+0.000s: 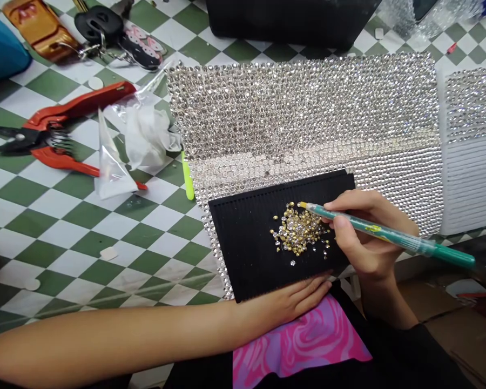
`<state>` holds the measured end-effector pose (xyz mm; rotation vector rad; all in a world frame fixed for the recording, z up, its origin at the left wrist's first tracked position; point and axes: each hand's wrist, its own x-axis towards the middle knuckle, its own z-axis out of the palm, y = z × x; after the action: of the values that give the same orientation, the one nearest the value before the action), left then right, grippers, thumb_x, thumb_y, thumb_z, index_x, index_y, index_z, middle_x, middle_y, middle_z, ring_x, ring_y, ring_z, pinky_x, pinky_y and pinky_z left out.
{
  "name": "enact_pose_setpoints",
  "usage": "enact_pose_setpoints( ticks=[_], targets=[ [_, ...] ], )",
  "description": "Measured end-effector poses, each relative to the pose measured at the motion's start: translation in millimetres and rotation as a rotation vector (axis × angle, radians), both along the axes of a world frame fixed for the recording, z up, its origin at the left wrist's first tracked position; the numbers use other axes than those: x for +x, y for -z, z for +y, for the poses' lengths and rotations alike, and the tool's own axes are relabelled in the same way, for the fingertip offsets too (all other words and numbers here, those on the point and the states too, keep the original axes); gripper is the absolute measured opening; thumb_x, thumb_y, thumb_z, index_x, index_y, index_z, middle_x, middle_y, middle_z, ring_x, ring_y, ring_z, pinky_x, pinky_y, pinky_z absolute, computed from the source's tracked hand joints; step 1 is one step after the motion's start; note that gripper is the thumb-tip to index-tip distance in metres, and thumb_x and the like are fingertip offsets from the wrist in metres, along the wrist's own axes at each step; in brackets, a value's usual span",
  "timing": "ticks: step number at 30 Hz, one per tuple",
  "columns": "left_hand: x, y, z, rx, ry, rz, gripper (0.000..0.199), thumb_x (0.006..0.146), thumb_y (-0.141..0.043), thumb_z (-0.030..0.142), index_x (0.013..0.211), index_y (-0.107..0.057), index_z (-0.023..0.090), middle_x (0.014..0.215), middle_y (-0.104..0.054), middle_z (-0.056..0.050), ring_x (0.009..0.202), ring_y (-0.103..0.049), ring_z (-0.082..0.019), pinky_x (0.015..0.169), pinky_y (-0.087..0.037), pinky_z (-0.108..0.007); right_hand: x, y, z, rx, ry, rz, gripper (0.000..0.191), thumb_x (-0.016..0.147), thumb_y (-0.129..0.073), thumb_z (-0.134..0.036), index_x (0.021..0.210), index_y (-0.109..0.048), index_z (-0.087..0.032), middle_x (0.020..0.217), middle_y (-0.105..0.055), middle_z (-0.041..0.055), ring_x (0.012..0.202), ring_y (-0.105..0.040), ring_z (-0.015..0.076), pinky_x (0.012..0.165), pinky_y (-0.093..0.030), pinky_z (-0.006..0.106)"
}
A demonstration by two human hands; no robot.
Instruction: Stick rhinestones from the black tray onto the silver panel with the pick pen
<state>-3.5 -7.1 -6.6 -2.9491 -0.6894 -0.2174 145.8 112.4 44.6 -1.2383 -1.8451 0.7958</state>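
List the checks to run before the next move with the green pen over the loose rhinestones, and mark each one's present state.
1. Right hand grips the green picker pen: ok.
2. Yellow pen tip at the edge of the pile of loose gold-backed rhinestones: ok.
3. Left hand rests against the near edge of the black ribbed tray: ok.
4. Stone stuck on the tip: cannot tell.
5. Tray lies on the rhinestone-covered sheet: ok.
6. Stones facing up: cannot tell.
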Motion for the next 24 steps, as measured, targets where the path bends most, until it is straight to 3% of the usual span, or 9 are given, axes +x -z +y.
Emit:
enact_pose_setpoints(
  ticks=[6, 11, 15, 21, 24],
  targets=[
    [-1.4, -4.2, 2.2, 0.011, 0.042, 0.074, 0.057, 0.097, -0.020, 0.015, 0.153, -0.032, 0.011, 0.159, -0.037, -0.005, 0.145, -0.035, -0.012, 0.123, -0.028, -0.026, -2.0, -6.1, 9.5, 0.045, 0.223, 0.116, 0.015, 0.080, -0.064, -0.014, 0.089, -0.073, -0.024, 0.075, -0.066, -0.0008, 0.059, -0.063, 0.0135, 0.047, -0.049, 0.030],
    [-3.9, -8.2, 3.1, 0.040, 0.075, 0.179, 0.058, 0.097, -0.023, 0.016, 0.155, -0.026, 0.013, 0.162, -0.029, -0.005, 0.148, -0.030, -0.013, 0.124, -0.025, -0.024, 11.6, -5.5, 38.3, 0.173, 0.446, 0.100, 0.021, 0.086, -0.058, -0.015, 0.088, -0.074, -0.028, 0.079, -0.063, 0.0015, 0.063, -0.062, 0.0158, 0.055, -0.052, 0.039],
    [-3.3, -10.3, 5.3, 0.063, 0.100, 0.161, 0.060, 0.095, -0.023, 0.014, 0.154, -0.029, 0.011, 0.160, -0.033, -0.005, 0.146, -0.033, -0.014, 0.123, -0.028, -0.024, 22.4, 2.8, 54.4, 0.167, 0.413, 0.115, 0.012, 0.086, -0.062, -0.013, 0.089, -0.070, -0.020, 0.082, -0.062, 0.0025, 0.067, -0.066, 0.0150, 0.061, -0.056, 0.037],
    [-0.8, -21.9, 14.9, 0.301, 0.303, 0.466, 0.064, 0.089, -0.011, 0.006, 0.153, -0.021, 0.000, 0.159, -0.029, -0.019, 0.143, -0.033, -0.018, 0.116, -0.039, -0.025, 22.5, 7.9, 57.2, 0.100, 0.377, 0.063, 0.011, 0.092, -0.060, -0.016, 0.091, -0.069, -0.022, 0.087, -0.061, 0.0035, 0.072, -0.065, 0.0124, 0.067, -0.058, 0.035],
    [-1.8, -25.2, 17.8, 0.352, 0.305, 0.475, 0.066, 0.088, -0.010, 0.005, 0.153, -0.020, -0.001, 0.159, -0.029, -0.019, 0.143, -0.033, -0.018, 0.116, -0.038, -0.025, 23.1, 8.0, 57.7, 0.086, 0.372, 0.059, 0.010, 0.092, -0.060, -0.017, 0.092, -0.069, -0.021, 0.087, -0.061, 0.0039, 0.073, -0.066, 0.0123, 0.067, -0.058, 0.034]
  ],
)
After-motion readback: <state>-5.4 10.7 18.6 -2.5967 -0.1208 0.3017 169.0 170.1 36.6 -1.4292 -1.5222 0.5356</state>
